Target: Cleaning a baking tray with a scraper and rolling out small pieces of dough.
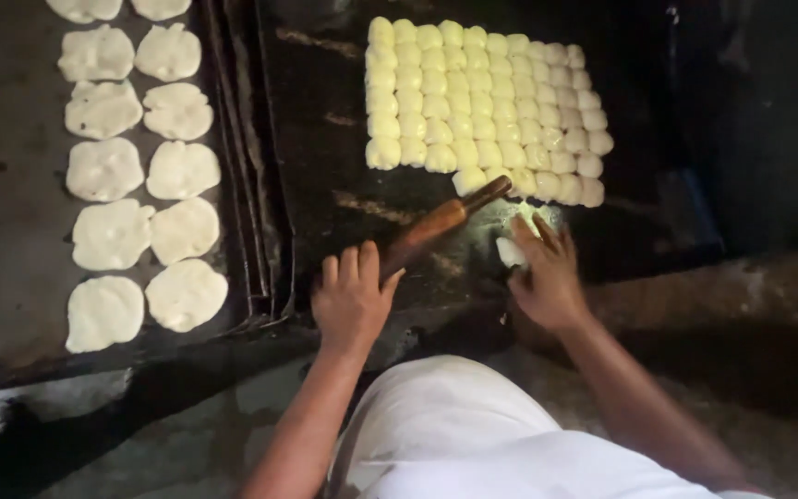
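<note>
1. Head view, risks. Your left hand point(353, 300) grips only the near end of the wooden rolling pin point(441, 225), and its far tip sits right at the bottom edge of the block of small dough balls point(482, 106), centre top of frame. If the pin swings or rolls away from you it could squash the nearest balls or shove the rows out of line.
2. Same view. The dough piece point(512, 251) under your right hand point(547, 277) lies just below that block, close to its lower right rows. Pressed out wider, it could stick to a neighbouring ball.
3. Same view. The dark work surface point(325, 139) looks greasy and shiny, so the piece may slide instead of flattening; a judgement only.
4. Same view. The flattened dough rounds point(140, 176) sit in two columns on the dark tray point(11, 240) at left of frame, well apart from both hands. Low risk there, unless the pin handle swings left over the tray rim.
5. Hands, same view. Left hand: fingers curled shut round the pin handle, knuckles up, lower centre of frame. The pin runs diagonally up-right from it.
6. Right hand: fingers spread and fairly flat, fingertips on or over the pale dough piece, right of centre. Can't tell if it pinches or just presses; the frame is blurred there.
7. The hands are apart, with the pin lying between them.
</note>
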